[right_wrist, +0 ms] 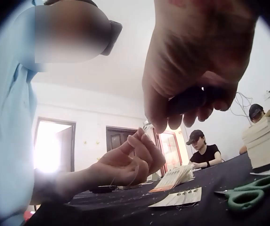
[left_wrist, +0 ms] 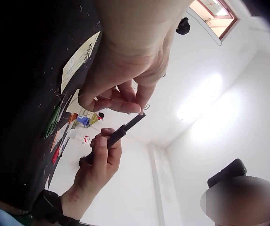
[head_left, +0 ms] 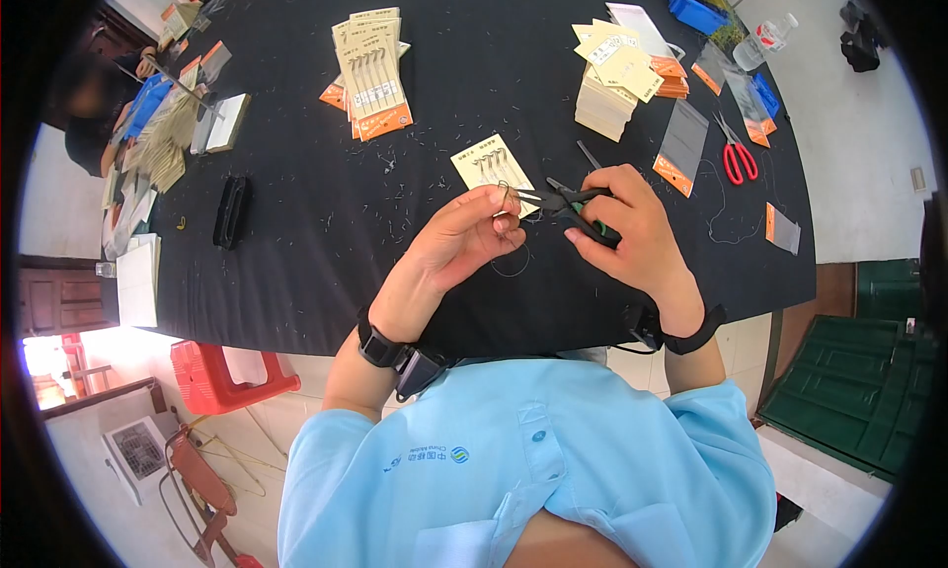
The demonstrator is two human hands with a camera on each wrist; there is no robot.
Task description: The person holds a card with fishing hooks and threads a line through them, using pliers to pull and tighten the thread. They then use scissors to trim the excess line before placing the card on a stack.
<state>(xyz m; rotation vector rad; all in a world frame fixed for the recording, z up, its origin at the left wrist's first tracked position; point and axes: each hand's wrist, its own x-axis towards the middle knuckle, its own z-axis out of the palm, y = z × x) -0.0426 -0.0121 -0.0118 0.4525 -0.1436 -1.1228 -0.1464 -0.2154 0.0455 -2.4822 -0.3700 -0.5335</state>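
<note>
My left hand (head_left: 459, 234) pinches a thin fishing line (head_left: 505, 189) between thumb and fingertips. A small loop of it stands out at the fingertips in the left wrist view. My right hand (head_left: 632, 224) grips black-handled pliers (head_left: 555, 200), their tips right at the left fingertips. Behind the hands, a cream card (head_left: 470, 165) with several dark hooks lies on the black cloth. Green-handled scissors (right_wrist: 246, 199) lie close by in the right wrist view, mostly hidden under my right hand from above.
Stacked hook cards (head_left: 370, 69) lie at the back left, plain cards (head_left: 604, 104) at the back right. Red-handled scissors (head_left: 739, 161), clear packets (head_left: 681, 145) and a bottle (head_left: 765, 42) are on the right. A black holder (head_left: 231, 212) lies left. Another person (right_wrist: 204, 153) sits across the table.
</note>
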